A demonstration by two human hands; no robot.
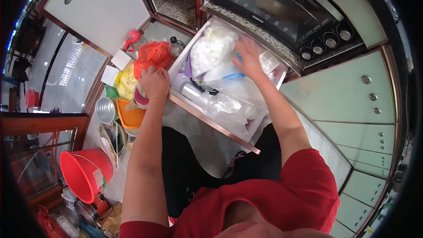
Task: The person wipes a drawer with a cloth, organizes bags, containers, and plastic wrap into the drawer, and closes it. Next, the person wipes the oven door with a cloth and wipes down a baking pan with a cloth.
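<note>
An open drawer [207,114] full of plastic bags lies in front of me. My right hand [248,58] reaches into it, fingers apart, over a clear plastic bag [220,71] with a blue patch. Left of those fingers sits a bulging white plastic bag [213,48]. Outside the drawer, my left hand [154,81] is closed at the lower edge of a red plastic bag [154,56]; its fingertips are partly hidden. Toward the drawer's front are a clear roll [191,91] and more clear bags [227,108].
An oven [277,9] stands above the drawer, with cabinets [343,88] at right. On the left floor are a glass bottle [176,46], a yellow bag [126,83], an orange tray [130,115], a metal tin [105,110] and a red bucket [86,174].
</note>
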